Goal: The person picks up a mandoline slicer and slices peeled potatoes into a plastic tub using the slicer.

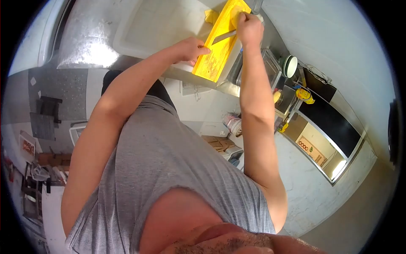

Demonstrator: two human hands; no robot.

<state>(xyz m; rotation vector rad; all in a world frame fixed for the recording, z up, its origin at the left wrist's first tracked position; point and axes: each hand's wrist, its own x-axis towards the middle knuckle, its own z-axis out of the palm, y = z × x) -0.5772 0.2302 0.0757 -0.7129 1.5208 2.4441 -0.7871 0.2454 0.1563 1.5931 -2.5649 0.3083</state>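
A yellow mandoline slicer (215, 59) with a slanted metal blade (224, 37) lies tilted over a white tub (146, 25). My left hand (192, 50) grips its left edge, with the thumb on top. Near the slicer's far end, my right hand (250, 29) is closed on a yellow piece of food (236, 17) against the slicer's face, above the blade. The kind of food is hard to tell, since the fingers partly cover it. Another yellow piece (211, 16) shows in the tub just left of the slicer.
The tub stands on a shiny metal counter (91, 46). Right of my right forearm are a metal tray (270, 63), a green-rimmed white bowl (290, 66) and a yellow container (305, 95). A white bucket (233, 123) stands below. Shelving with boxes (53, 160) is at the left.
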